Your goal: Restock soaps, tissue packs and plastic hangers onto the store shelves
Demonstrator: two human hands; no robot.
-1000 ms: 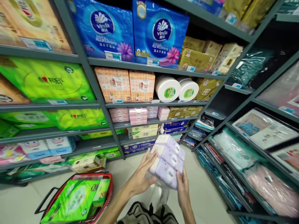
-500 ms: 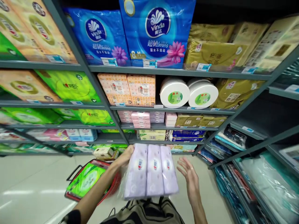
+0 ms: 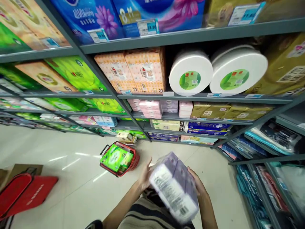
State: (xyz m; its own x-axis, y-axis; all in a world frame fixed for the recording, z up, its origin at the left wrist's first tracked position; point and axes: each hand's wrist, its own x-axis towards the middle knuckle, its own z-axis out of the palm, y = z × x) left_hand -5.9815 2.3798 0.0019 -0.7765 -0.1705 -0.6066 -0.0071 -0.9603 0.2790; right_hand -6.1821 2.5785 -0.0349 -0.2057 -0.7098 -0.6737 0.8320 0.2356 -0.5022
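Note:
A pale purple multipack of tissues (image 3: 175, 187) is tilted in front of my body, its white label end turned toward me. My left hand (image 3: 145, 176) grips its left side, fingers wrapped round the edge. Against the pack's right side rests my right hand (image 3: 199, 187), holding it as well. The pack is somewhat blurred by motion. Behind my hands a red shopping basket (image 3: 133, 160) stands on the floor, with a green tissue pack (image 3: 116, 157) in it.
Grey metal shelves (image 3: 190, 35) hold tissue packs, orange boxes (image 3: 140, 68) and two big white paper rolls (image 3: 190, 71). More shelving (image 3: 262, 159) with packaged goods runs along the right. A red object (image 3: 23, 192) and a cardboard piece lie on the pale tiled floor at left.
My right hand, which was off the pack and open, has closed back on it. The pack has been turned so its label end faces me. The view has dropped and swung left.

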